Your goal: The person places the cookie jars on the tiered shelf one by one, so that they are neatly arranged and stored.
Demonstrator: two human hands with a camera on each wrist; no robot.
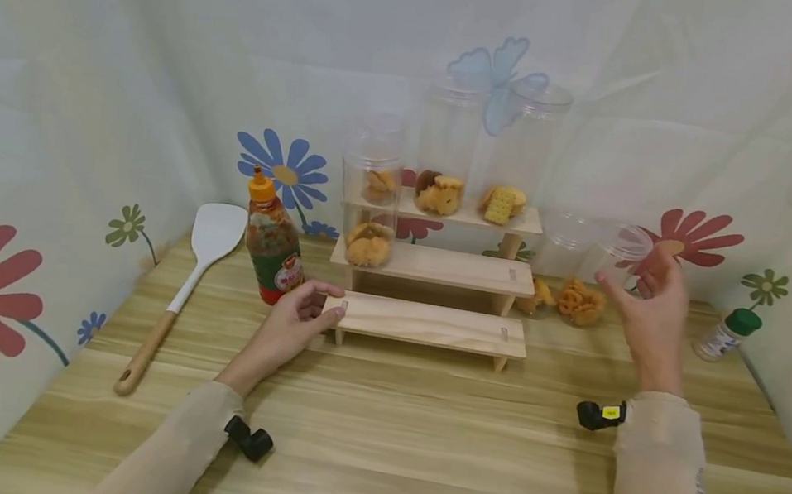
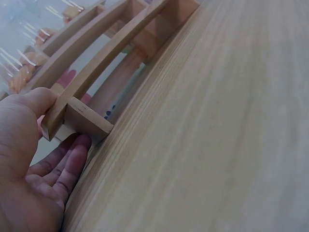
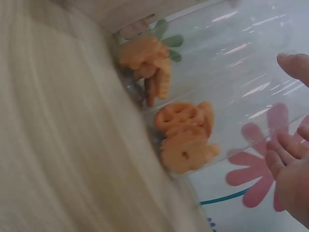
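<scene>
A three-step wooden display shelf (image 1: 424,322) stands on the table. My left hand (image 1: 296,317) holds the left end of its lowest step, thumb at the board and fingers beside the short leg (image 2: 87,118). Clear jars of biscuits stand on the upper steps, among them a front-left jar (image 1: 369,243) on the middle step. Right of the shelf, two more clear jars stand on the table, one with ring-shaped snacks (image 1: 579,302). Beside that jar, my right hand (image 1: 651,306) has thumb and fingers spread; the right wrist view shows nothing in its grasp.
A sauce bottle (image 1: 274,248) with an orange cap stands left of the shelf. Farther left lies a white spatula (image 1: 201,267) with a wooden handle. A green-capped shaker (image 1: 726,334) is at the right edge. Flowered cloth (image 1: 164,66) hangs around the table.
</scene>
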